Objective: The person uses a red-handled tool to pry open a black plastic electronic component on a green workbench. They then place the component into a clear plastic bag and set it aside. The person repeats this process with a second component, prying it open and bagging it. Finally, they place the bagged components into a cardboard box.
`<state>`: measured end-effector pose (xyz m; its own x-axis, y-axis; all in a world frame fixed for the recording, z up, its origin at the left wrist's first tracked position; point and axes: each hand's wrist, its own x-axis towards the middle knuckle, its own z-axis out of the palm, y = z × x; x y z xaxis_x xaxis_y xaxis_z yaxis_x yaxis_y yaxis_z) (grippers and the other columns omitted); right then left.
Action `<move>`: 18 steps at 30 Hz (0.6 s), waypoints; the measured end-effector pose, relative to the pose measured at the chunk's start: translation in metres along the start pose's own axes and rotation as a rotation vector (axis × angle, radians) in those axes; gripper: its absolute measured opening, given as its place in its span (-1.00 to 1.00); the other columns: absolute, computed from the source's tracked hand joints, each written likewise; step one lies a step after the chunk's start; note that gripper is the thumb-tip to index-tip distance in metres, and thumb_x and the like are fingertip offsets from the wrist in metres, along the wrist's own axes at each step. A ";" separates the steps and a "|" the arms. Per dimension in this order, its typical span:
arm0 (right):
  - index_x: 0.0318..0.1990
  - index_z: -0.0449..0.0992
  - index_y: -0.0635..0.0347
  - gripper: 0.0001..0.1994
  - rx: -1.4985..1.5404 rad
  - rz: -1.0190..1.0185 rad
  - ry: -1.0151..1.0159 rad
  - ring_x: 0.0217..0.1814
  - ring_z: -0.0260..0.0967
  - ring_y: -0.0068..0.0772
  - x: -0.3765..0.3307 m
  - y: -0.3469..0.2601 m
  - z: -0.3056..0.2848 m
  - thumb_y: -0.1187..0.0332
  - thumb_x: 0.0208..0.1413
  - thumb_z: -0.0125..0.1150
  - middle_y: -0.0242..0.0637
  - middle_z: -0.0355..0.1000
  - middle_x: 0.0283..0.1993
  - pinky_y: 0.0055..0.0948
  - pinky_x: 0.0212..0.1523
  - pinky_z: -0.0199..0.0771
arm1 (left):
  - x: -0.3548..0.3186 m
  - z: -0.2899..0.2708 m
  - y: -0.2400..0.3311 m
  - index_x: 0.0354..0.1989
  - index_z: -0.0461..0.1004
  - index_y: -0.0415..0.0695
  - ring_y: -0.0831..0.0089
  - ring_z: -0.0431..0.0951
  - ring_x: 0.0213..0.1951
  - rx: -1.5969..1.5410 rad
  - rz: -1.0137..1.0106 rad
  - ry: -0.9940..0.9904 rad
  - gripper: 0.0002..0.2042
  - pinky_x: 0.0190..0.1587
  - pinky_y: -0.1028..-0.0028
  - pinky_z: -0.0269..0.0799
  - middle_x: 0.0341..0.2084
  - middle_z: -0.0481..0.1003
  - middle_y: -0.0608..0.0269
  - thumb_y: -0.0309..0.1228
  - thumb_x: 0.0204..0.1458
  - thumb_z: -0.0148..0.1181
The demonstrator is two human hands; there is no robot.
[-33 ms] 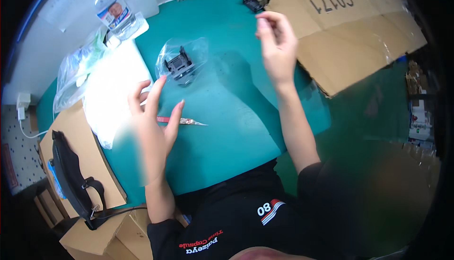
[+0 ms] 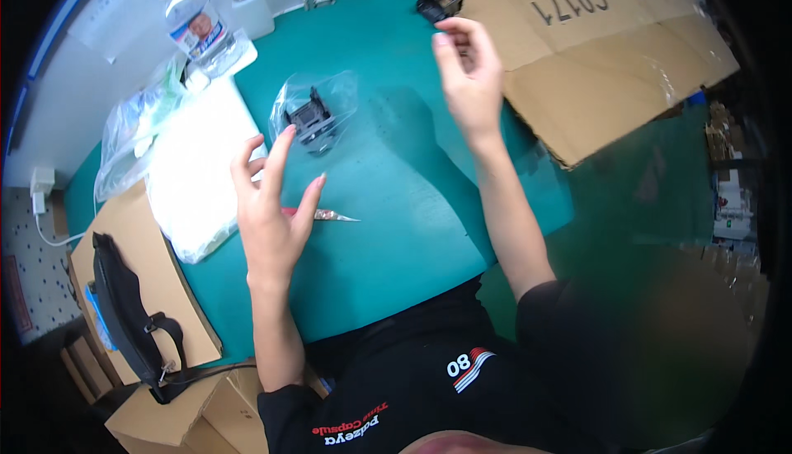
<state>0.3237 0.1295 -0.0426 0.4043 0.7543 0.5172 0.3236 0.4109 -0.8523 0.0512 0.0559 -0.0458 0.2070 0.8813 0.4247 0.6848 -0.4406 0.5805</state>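
Pointing its prongs toward the far side of the green bench (image 2: 396, 260), the black bracket (image 2: 311, 115) lies with a clear bag (image 2: 343, 91), long axis unclear. The left hand's (image 2: 272, 215) grip is spread beside it. A hollow, boxy black frame (image 2: 428, 6) sits by the right hand (image 2: 476, 82), thumb and forefinger slightly apart.

Tally: 1 left hand (image 2: 272, 223), 1 right hand (image 2: 476, 82). Black parts (image 2: 311, 115) (image 2: 428, 7): 2. Tweezers (image 2: 333, 215): 1 pair. Clear bags (image 2: 341, 95) (image 2: 122, 161): 2 visible. White bundle (image 2: 194, 165): 1. Bottle (image 2: 200, 29): 1. Jar (image 2: 252, 13): 1. Green mat (image 2: 396, 264): 1. Black strap (image 2: 124, 305): 1. Plug (image 2: 40, 180): 1. Cardboard (image 2: 619, 66): 3+ pieces, overlapping at lower left, exact number unclear. Right-edge clutter (image 2: 730, 198): too small to count.
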 end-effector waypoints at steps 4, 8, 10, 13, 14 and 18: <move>0.18 0.41 0.13 -0.47 -0.526 -0.062 0.150 0.10 0.32 -0.10 0.039 0.059 -0.009 0.35 0.03 0.42 -0.08 0.27 0.08 -0.19 0.07 0.46 | 0.018 0.039 0.002 0.18 0.51 0.10 -0.09 0.55 0.04 0.204 0.084 -0.043 -0.49 -0.01 0.13 0.56 0.28 0.32 -0.10 -0.43 0.01 0.45; 0.28 0.38 -0.02 -0.32 -0.759 -0.024 0.115 0.30 0.19 0.37 0.072 0.109 -0.016 0.22 -0.07 0.49 0.21 0.15 0.27 0.10 0.26 0.36 | 0.046 0.051 -0.016 -0.10 0.51 -0.16 -0.07 0.61 -0.10 0.263 0.108 0.000 -0.75 -0.15 0.10 0.58 0.06 0.48 0.00 -0.52 0.03 0.33; 0.18 0.44 0.02 -0.42 -0.725 0.022 0.009 0.23 0.30 0.32 0.088 0.123 -0.014 0.24 -0.05 0.47 0.18 0.23 0.22 0.09 0.18 0.43 | 0.061 0.051 -0.035 -0.13 0.52 -0.16 -0.07 0.59 -0.06 0.268 0.137 0.059 -0.80 -0.09 0.12 0.56 0.05 0.49 0.03 -0.56 0.05 0.27; -0.03 0.49 0.08 -0.67 -0.635 0.003 0.041 0.02 0.43 0.21 0.095 0.145 -0.022 0.34 0.01 0.34 0.07 0.35 0.05 0.05 0.02 0.50 | 0.069 0.063 -0.049 -0.02 0.53 -0.12 -0.09 0.57 0.00 0.238 0.064 0.005 -0.71 -0.02 0.11 0.53 0.14 0.45 -0.01 -0.54 0.06 0.30; -0.07 0.48 0.09 -0.70 -0.585 -0.019 0.065 -0.01 0.44 0.21 0.087 0.148 -0.022 0.37 0.01 0.30 0.07 0.35 0.02 0.05 -0.01 0.49 | 0.064 0.066 -0.040 0.14 0.49 -0.07 -0.13 0.54 0.08 0.220 0.077 0.046 -0.59 0.04 0.12 0.52 0.21 0.40 -0.09 -0.52 0.08 0.33; -0.16 0.47 0.19 -0.76 -0.363 -0.003 -0.043 -0.10 0.47 0.12 0.049 0.084 0.002 0.37 0.01 0.29 0.05 0.46 -0.14 -0.06 -0.07 0.50 | 0.027 0.020 -0.026 0.16 0.50 -0.21 -0.11 0.46 0.18 0.179 0.212 0.110 -0.59 0.19 0.13 0.41 0.17 0.42 -0.17 -0.53 0.10 0.33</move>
<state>0.3688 0.2019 -0.0890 0.3692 0.7771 0.5097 0.6104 0.2108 -0.7635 0.0534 0.0950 -0.0633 0.2884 0.7447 0.6018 0.7487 -0.5672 0.3431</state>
